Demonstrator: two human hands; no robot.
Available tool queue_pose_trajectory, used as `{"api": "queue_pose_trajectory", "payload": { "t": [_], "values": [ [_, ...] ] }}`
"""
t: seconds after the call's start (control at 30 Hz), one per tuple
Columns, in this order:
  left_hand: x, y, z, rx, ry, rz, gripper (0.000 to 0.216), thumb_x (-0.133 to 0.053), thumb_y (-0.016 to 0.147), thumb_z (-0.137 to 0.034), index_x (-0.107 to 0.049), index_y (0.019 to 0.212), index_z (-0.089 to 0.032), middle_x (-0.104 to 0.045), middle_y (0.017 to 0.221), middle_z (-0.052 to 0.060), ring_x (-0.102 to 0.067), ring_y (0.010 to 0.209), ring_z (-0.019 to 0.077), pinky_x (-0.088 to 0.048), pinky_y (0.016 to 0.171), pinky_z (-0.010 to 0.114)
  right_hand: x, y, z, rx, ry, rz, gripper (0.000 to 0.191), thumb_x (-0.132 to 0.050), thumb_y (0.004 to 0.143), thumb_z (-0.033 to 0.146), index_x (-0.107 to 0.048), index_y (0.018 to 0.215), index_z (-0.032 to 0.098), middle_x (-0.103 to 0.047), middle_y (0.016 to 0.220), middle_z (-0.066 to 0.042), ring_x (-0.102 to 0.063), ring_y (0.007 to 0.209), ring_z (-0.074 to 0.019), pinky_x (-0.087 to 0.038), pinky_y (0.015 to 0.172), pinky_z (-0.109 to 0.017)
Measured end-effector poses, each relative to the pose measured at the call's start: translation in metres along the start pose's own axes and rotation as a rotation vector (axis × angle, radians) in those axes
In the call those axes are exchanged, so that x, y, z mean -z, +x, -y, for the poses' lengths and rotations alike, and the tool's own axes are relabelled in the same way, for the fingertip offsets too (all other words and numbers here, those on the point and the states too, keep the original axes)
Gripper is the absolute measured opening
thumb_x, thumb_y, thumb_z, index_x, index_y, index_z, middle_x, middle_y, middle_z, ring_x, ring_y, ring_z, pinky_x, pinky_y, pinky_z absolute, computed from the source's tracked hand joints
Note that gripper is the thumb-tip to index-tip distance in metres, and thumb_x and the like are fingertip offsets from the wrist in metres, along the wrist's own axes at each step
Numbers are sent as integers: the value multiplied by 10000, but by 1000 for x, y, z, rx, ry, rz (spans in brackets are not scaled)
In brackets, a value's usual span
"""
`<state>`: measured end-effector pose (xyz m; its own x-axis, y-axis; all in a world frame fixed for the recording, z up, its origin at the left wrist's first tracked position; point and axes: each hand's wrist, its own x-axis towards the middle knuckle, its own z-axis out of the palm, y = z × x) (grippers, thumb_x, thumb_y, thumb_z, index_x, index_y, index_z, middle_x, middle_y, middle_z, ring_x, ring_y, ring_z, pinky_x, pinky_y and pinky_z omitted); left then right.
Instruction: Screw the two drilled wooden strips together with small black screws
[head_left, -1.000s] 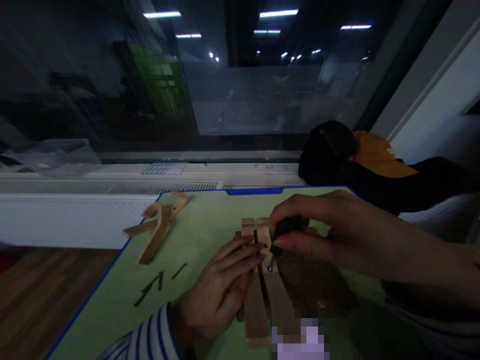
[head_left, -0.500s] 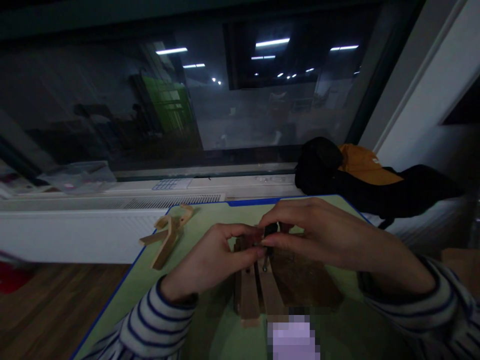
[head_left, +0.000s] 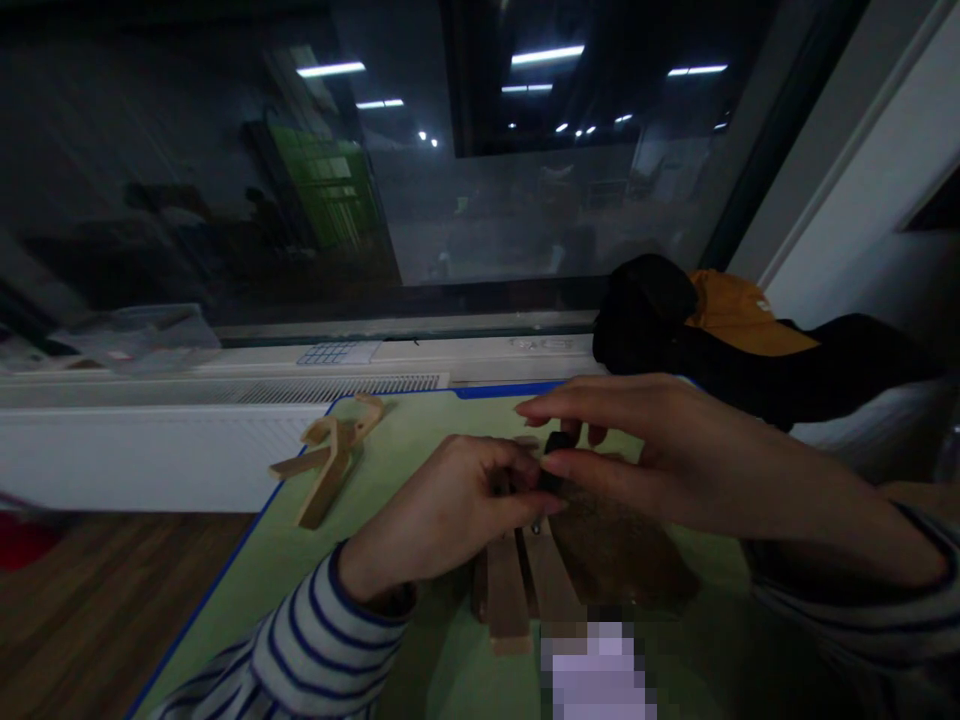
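Observation:
Two pale wooden strips point(head_left: 510, 595) lie side by side, with a narrow dark gap between them, on a brown wooden board point(head_left: 622, 550). Over their far ends, my left hand point(head_left: 457, 505) is closed, thumb and forefinger bent together; what they grip is hidden. A small metal fastener point(head_left: 535, 527) shows just under the left thumb. My right hand point(head_left: 645, 450) has its thumb and curled fingers around a small black knob-like piece point(head_left: 556, 443), its forefinger lifted off and stretched out. The lower end of that piece is hidden by the left fingers.
Joined wooden pieces point(head_left: 330, 460) lie at the table's left edge. The green tabletop point(head_left: 420, 415) has a blue rim. Behind it are a radiator point(head_left: 187, 455) and a sill with a clear plastic box point(head_left: 142, 338). A dark bag point(head_left: 645, 310) and orange cap point(head_left: 742, 308) sit at the right.
My right forefinger has lifted away from the black piece. My left hand has shifted slightly right, toward that piece. The camera view has tilted a little downward.

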<state>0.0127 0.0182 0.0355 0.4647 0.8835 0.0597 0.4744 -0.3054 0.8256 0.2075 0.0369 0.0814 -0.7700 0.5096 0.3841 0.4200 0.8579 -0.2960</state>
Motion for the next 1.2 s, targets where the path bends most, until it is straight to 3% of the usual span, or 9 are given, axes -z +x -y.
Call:
{"api": "queue_pose_trajectory", "payload": {
  "t": [0.33, 0.6, 0.9, 1.2],
  "values": [
    [2, -1, 3, -23, 67, -65, 177, -642, 776, -347, -660, 783, -171, -632, 692, -32, -561, 658, 125, -426, 616, 213, 4, 5, 3, -10, 168, 93, 190, -485, 889, 203, -609, 1033, 200, -652, 929, 30, -584, 804, -81, -405, 715, -195],
    [1, -2, 2, 11, 78, -73, 181, -634, 773, -355, -673, 775, -179, -654, 684, -30, -575, 634, 131, -419, 558, 204, -2, 7, 3, 3, 188, 56, 193, -495, 894, 233, -612, 1041, 186, -650, 924, 34, -582, 801, -62, -399, 714, -168],
    [5, -4, -1, 30, 84, -2, 164, -605, 791, -302, -709, 860, -196, -695, 719, -24, -615, 656, 143, -446, 571, 208, -6, 7, 0, 26, 159, 9, 171, -532, 875, 261, -619, 1001, 185, -658, 865, 34, -590, 749, -73, -409, 667, -187],
    [0, -3, 0, -2, 78, -79, 185, -618, 775, -357, -694, 828, -197, -668, 681, -34, -579, 605, 132, -407, 499, 193, -5, 8, 1, 19, 120, 12, 172, -541, 866, 273, -627, 986, 184, -663, 862, 26, -594, 749, -84, -407, 669, -198]
  ]
}}
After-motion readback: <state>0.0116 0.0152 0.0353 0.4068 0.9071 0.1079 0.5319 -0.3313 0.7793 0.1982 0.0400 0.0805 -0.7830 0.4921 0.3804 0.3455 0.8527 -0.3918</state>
